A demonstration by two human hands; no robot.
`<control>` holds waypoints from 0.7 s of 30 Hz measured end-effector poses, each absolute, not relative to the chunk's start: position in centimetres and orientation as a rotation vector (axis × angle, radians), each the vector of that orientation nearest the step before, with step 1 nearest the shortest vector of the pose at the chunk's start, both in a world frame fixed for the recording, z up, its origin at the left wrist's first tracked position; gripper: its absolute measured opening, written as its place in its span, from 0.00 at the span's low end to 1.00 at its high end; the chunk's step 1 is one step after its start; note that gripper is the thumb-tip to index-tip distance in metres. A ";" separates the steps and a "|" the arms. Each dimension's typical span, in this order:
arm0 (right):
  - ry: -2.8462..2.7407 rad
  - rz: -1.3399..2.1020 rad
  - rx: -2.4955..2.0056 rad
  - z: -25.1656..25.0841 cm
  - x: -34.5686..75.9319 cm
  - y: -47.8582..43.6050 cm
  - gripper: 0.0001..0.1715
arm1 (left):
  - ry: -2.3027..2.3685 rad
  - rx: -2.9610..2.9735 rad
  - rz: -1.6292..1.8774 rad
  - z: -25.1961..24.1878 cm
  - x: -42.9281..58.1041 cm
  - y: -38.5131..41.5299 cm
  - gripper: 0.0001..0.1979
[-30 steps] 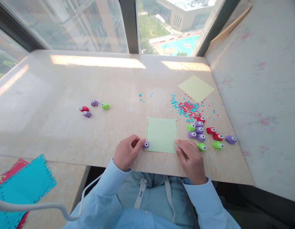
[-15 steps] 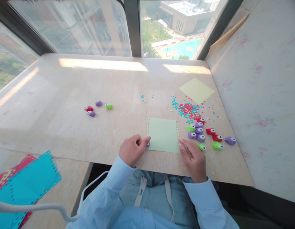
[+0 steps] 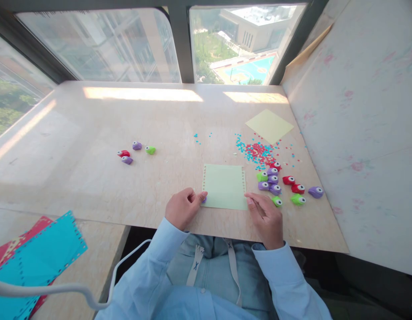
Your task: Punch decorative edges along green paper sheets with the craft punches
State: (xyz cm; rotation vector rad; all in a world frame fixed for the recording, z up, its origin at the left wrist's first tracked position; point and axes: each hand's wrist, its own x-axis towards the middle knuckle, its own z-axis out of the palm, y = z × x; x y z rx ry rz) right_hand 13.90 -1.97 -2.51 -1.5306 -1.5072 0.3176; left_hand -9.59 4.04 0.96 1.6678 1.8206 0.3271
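A pale green sheet of paper (image 3: 224, 186) lies in front of me, with small punched holes down its left and right edges. My left hand (image 3: 183, 208) is closed on a small purple craft punch (image 3: 204, 200) at the sheet's lower left edge, the thumb on top; most of the punch is hidden. At the lower right edge, my right hand (image 3: 266, 218) pinches the paper between thumb and fingers. Close by on the right stand several more purple punches (image 3: 274, 190), a green punch (image 3: 298, 199) and red punches (image 3: 288, 180).
Red and blue paper bits (image 3: 258, 154) are scattered beyond the sheet, near another pale green sheet (image 3: 270, 126). Several punches (image 3: 127, 160) stand left. Blue punched paper (image 3: 47, 258) lies over red paper (image 3: 17, 238) at lower left, near a white cable (image 3: 75, 290). A wall (image 3: 362, 146) bounds the right.
The whole view has shifted slightly. Both hands keep their hold at the lower edges of the sheet, and the punches and paper bits stay where they were.
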 end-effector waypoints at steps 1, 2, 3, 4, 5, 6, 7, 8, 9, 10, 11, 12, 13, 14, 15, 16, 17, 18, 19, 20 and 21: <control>-1.507 0.317 -1.527 -2.5 13.9 -2.0 0.09 | 1.829 1.671 0.306 1.0 -9.6 4.1 0.25; -1.511 0.315 -1.524 -2.6 13.9 -1.9 0.09 | 1.837 1.678 0.279 1.0 -9.5 4.1 0.24; -1.515 0.313 -1.521 -2.6 13.9 -1.9 0.09 | 1.844 1.686 0.250 1.1 -9.4 4.1 0.24; -1.521 0.309 -1.519 -2.6 13.9 -1.9 0.09 | 1.849 1.694 0.220 1.2 -9.3 4.2 0.24; -1.528 0.305 -1.517 -2.7 14.0 -1.9 0.09 | 1.852 1.701 0.189 1.3 -9.2 4.2 0.23; -1.533 0.300 -1.515 -2.7 14.0 -1.9 0.09 | 1.853 1.706 0.159 1.5 -9.1 4.2 0.23; -1.537 0.295 -1.514 -2.8 14.0 -1.9 0.09 | 1.855 1.707 0.130 1.6 -9.0 4.3 0.23; -1.541 0.290 -1.513 -2.8 14.0 -1.9 0.09 | 1.856 1.706 0.103 1.7 -8.9 4.3 0.22; -1.542 0.286 -1.513 -2.8 14.0 -1.9 0.09 | 1.858 1.703 0.079 1.8 -8.8 4.4 0.22; -1.542 0.282 -1.513 -2.8 14.0 -1.9 0.09 | 1.860 1.697 0.059 1.9 -8.8 4.5 0.21; -1.540 0.280 -1.513 -2.8 14.0 -1.9 0.09 | 1.863 1.684 0.048 2.0 -8.7 4.6 0.20; -1.538 0.279 -1.513 -2.8 13.9 -1.9 0.09 | 1.870 1.663 0.046 2.0 -8.7 4.7 0.18; -1.536 0.279 -1.511 -2.7 13.9 -1.9 0.09 | 1.876 1.635 0.050 2.0 -8.6 4.8 0.16; -1.534 0.281 -1.509 -2.7 13.9 -1.9 0.09 | 1.882 1.604 0.059 2.0 -8.6 5.0 0.14; -1.532 0.282 -1.507 -2.7 13.9 -1.9 0.09 | 1.889 1.575 0.068 1.9 -8.5 5.0 0.12; -1.530 0.284 -1.506 -2.6 13.9 -1.9 0.09 | 1.893 1.554 0.072 1.9 -8.4 5.1 0.11; -1.527 0.286 -1.506 -2.6 13.9 -1.9 0.09 | 1.894 1.544 0.068 1.8 -8.3 5.1 0.11; -1.523 0.288 -1.507 -2.6 13.9 -1.9 0.09 | 1.893 1.542 0.059 1.7 -8.1 5.1 0.10; -1.520 0.290 -1.509 -2.6 13.9 -1.9 0.10 | 1.892 1.545 0.046 1.7 -8.0 5.1 0.09; -1.517 0.292 -1.511 -2.6 13.9 -1.9 0.10 | 1.891 1.550 0.032 1.6 -7.8 5.1 0.09; -1.516 0.296 -1.511 -2.6 13.9 -1.9 0.10 | 1.892 1.556 0.017 1.6 -7.6 5.1 0.08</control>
